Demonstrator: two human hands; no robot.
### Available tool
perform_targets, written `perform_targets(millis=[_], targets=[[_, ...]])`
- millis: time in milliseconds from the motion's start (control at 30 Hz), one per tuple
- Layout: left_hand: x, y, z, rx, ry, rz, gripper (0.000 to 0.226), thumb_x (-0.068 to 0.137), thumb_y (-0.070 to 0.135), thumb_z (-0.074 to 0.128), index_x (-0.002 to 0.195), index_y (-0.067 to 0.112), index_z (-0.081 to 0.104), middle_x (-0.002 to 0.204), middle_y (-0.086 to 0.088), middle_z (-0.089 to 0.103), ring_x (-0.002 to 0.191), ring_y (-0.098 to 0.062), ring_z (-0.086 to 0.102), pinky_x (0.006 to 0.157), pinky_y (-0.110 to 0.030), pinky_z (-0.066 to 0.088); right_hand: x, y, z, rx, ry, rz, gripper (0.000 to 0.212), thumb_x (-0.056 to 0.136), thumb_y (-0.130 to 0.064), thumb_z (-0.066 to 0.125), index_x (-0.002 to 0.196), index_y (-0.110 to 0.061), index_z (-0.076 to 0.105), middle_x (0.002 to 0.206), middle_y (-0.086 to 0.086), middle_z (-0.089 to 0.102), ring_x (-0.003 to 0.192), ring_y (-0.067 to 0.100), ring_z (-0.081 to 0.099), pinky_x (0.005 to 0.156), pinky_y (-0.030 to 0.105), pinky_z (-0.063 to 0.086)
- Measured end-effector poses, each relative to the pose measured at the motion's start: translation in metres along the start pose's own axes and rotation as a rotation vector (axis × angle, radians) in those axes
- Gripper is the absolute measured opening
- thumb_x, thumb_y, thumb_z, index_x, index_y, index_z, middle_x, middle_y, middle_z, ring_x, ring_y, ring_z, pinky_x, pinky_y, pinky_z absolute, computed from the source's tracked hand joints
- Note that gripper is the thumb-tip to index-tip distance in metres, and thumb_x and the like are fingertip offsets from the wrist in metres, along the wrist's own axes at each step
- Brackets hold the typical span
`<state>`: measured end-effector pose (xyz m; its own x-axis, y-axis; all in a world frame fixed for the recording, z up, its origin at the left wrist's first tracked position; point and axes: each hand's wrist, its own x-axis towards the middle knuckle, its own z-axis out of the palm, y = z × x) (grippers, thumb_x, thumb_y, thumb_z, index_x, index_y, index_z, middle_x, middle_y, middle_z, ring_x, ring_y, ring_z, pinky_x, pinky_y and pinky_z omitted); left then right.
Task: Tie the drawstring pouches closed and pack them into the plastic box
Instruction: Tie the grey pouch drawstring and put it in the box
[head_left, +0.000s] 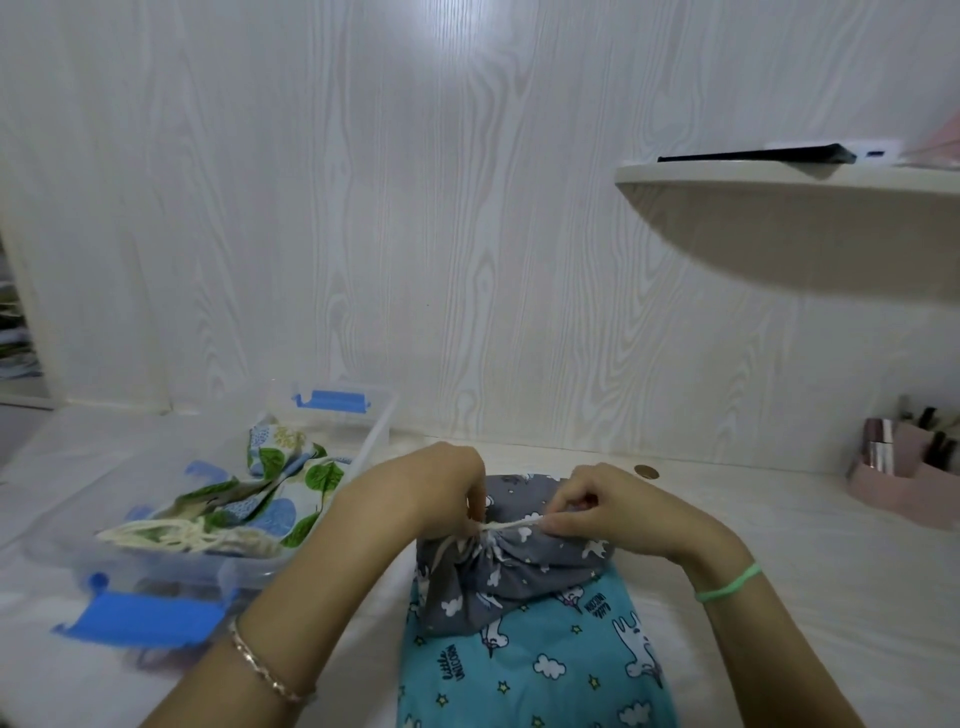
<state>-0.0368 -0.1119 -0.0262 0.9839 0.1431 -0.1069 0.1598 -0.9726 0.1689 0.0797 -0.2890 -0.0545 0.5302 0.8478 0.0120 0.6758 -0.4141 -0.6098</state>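
Left hand (441, 493) and right hand (597, 506) pinch the cream drawstring (511, 526) taut over the grey unicorn pouch (519, 577) at the table's (779, 571) near edge; a slipped grip could let its gathered neck reopen.

A home is being indicated: wood-grain wall panelling (363, 218) is being seen beyond the left hand (431, 488), and a pink makeup organizer (906, 475), under a shelf (789, 218), right of the right hand (605, 506).

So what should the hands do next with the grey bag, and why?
Probably tie the cord into a knot: the left hand and right hand pinch it taut, the mouth of the grey bag is already bunched, and no knot shows yet.
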Motion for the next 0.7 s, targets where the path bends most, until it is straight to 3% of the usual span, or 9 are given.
perform_targets(millis=[67, 133, 200, 233, 300, 367, 433, 533, 700], targets=[[0.0, 0.001, -0.001, 0.031, 0.043, -0.018, 0.024, 0.086, 0.014, 0.066, 0.108, 0.021, 0.073, 0.11, -0.004, 0.069, 0.097, -0.021, 0.065, 0.084, -0.031, 0.053, -0.002, -0.003, 0.0, 0.032, 0.027, -0.07, 0.031, 0.09, -0.033, 0.066, 0.059, -0.037, 0.068, 0.07, 0.005, 0.058, 0.066, 0.015, 0.048, 0.063, 0.033, 0.038], [0.001, 0.003, 0.0, 0.169, 0.127, -0.044, 0.023, 0.087, 0.014, 0.065, 0.106, 0.023, 0.072, 0.109, -0.002, 0.069, 0.102, -0.021, 0.062, 0.096, -0.035, 0.044, -0.007, -0.007, -0.001, 0.003, 0.095, -0.048, 0.027, 0.089, -0.036, 0.066, 0.063, -0.045, 0.067, 0.104, -0.004, 0.06, 0.1, 0.009, 0.053, 0.087, 0.03, 0.042], [0.001, 0.006, 0.002, 0.351, 0.228, -0.072, 0.02, 0.088, 0.017, 0.064, 0.105, 0.025, 0.07, 0.11, 0.002, 0.066, 0.114, -0.02, 0.051, 0.11, -0.046, 0.022, -0.009, -0.008, -0.001, -0.131, 0.175, -0.032, 0.019, 0.086, -0.042, 0.067, 0.067, -0.044, 0.069, 0.128, -0.019, 0.046, 0.133, 0.004, 0.029, 0.112, 0.034, 0.022], [0.0, 0.008, 0.002, 0.415, 0.279, -0.073, 0.02, 0.088, 0.018, 0.064, 0.106, 0.026, 0.069, 0.112, 0.003, 0.063, 0.119, -0.02, 0.045, 0.112, -0.05, 0.013, -0.01, -0.01, -0.001, -0.173, 0.211, -0.044, 0.018, 0.085, -0.041, 0.068, 0.067, -0.039, 0.07, 0.131, -0.023, 0.043, 0.138, 0.0, 0.019, 0.116, 0.035, 0.011], [-0.004, 0.012, 0.004, 0.484, 0.404, -0.044, 0.021, 0.089, 0.018, 0.062, 0.108, 0.026, 0.067, 0.115, 0.003, 0.054, 0.121, -0.023, 0.039, 0.108, -0.049, 0.015, -0.012, -0.017, -0.001, -0.077, 0.269, -0.098, 0.02, 0.085, -0.029, 0.07, 0.065, -0.025, 0.072, 0.127, -0.024, 0.051, 0.137, -0.008, 0.023, 0.117, 0.031, 0.01], [-0.007, 0.016, 0.004, 0.5, 0.502, -0.016, 0.022, 0.088, 0.015, 0.06, 0.106, 0.025, 0.065, 0.11, 0.002, 0.052, 0.112, -0.023, 0.044, 0.094, -0.038, 0.025, -0.012, -0.027, 0.001, 0.202, 0.272, -0.162, 0.023, 0.085, -0.015, 0.068, 0.064, -0.008, 0.07, 0.114, -0.015, 0.067, 0.126, -0.007, 0.045, 0.111, 0.027, 0.029], [-0.006, 0.018, 0.005, 0.478, 0.528, -0.019, 0.022, 0.087, 0.011, 0.057, 0.102, 0.025, 0.064, 0.103, 0.003, 0.057, 0.102, -0.021, 0.052, 0.081, -0.034, 0.024, -0.009, -0.032, 0.007, 0.494, 0.234, -0.212, 0.022, 0.083, -0.013, 0.063, 0.064, -0.001, 0.066, 0.104, 0.001, 0.074, 0.112, 0.009, 0.063, 0.1, 0.028, 0.047], [-0.006, 0.015, 0.01, 0.388, 0.586, -0.035, 0.019, 0.091, 0.016, 0.053, 0.095, 0.028, 0.067, 0.094, 0.006, 0.063, 0.093, -0.02, 0.056, 0.075, -0.031, 0.024, -0.002, -0.031, 0.016, 0.911, 0.2, -0.218, 0.021, 0.082, -0.013, 0.056, 0.069, -0.001, 0.067, 0.103, 0.021, 0.072, 0.105, 0.029, 0.067, 0.097, 0.038, 0.051], [-0.007, 0.008, 0.025, -0.215, 0.635, -0.059, 0.022, 0.087, 0.034, 0.055, 0.084, 0.027, 0.076, 0.074, 0.006, 0.071, 0.071, -0.009, 0.064, 0.066, -0.029, 0.053, 0.003, -0.027, 0.023, 1.09, 0.253, -0.182, 0.02, 0.088, -0.017, 0.06, 0.081, -0.005, 0.075, 0.094, 0.024, 0.071, 0.091, 0.029, 0.069, 0.087, 0.037, 0.056]])
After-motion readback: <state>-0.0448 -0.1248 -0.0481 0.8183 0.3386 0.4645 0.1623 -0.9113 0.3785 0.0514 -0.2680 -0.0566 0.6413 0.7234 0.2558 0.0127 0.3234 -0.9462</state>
